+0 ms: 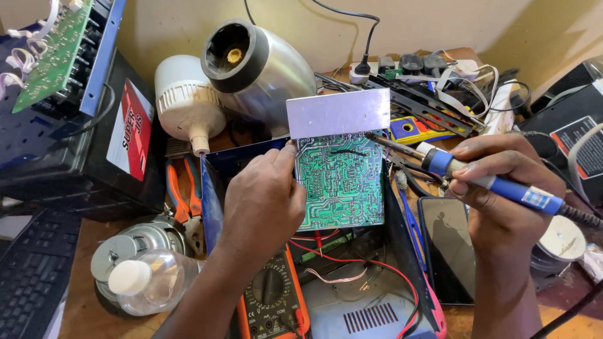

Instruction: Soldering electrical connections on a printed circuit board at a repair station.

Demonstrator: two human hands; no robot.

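Hands work over the green board (341,182), which stands tilted in a blue case (212,201) above the orange meter (271,295). Left hand (262,201), forearm reaching up from below, curls closed on the board's left edge. Right hand (502,194) grips the blue iron (483,179) in closed fingers right of the board, tip at the board's top right corner.

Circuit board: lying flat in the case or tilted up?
Tilted up. The left hand props the circuit board solder side up, above the blue case.
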